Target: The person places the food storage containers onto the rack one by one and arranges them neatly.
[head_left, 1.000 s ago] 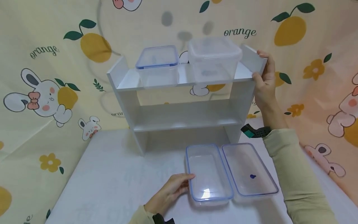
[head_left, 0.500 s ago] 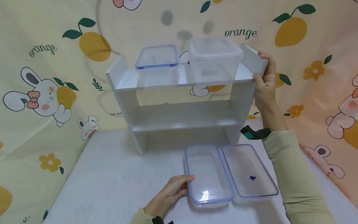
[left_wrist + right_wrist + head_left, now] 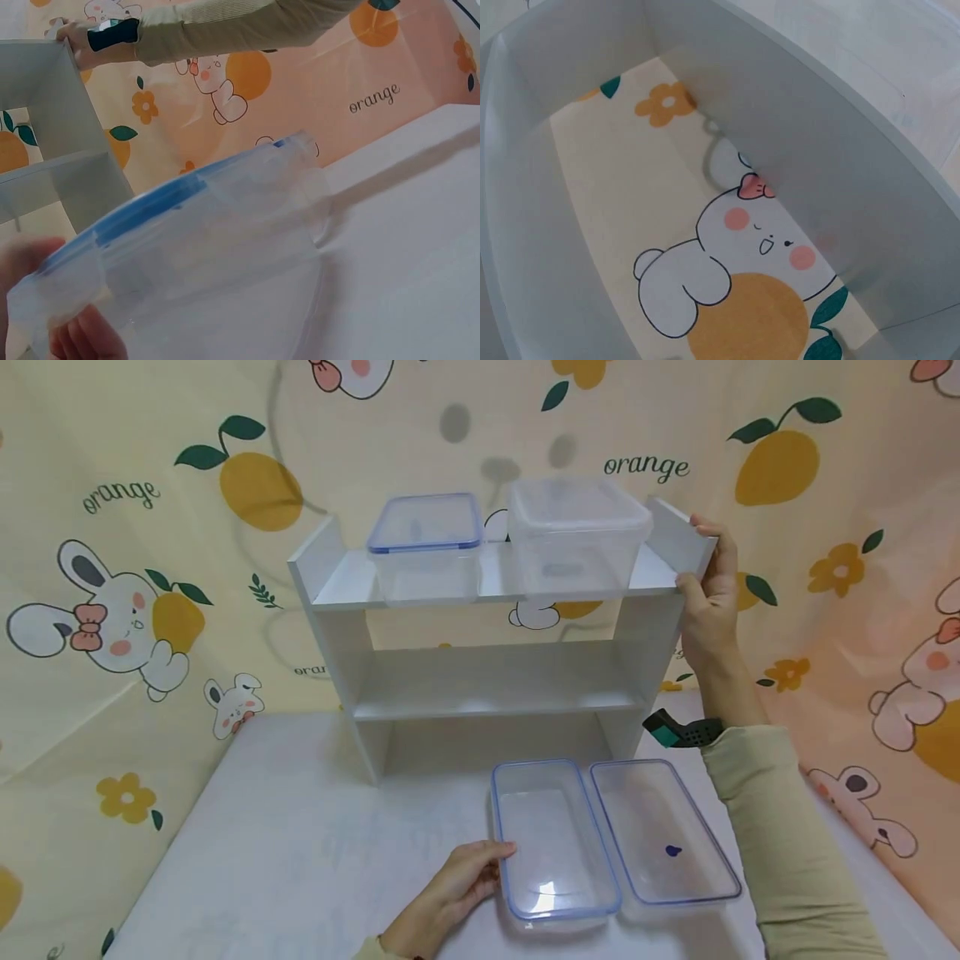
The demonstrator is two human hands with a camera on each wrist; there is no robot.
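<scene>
White tabletop (image 3: 285,860), right hand (image 3: 708,602) high

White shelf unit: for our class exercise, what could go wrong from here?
The right hand grips the shelf unit; a pull might tip it, and the left top box and right top box could slide off its open front. The left hand pinches the left table box; a sideways push may knock the right table box.
</scene>
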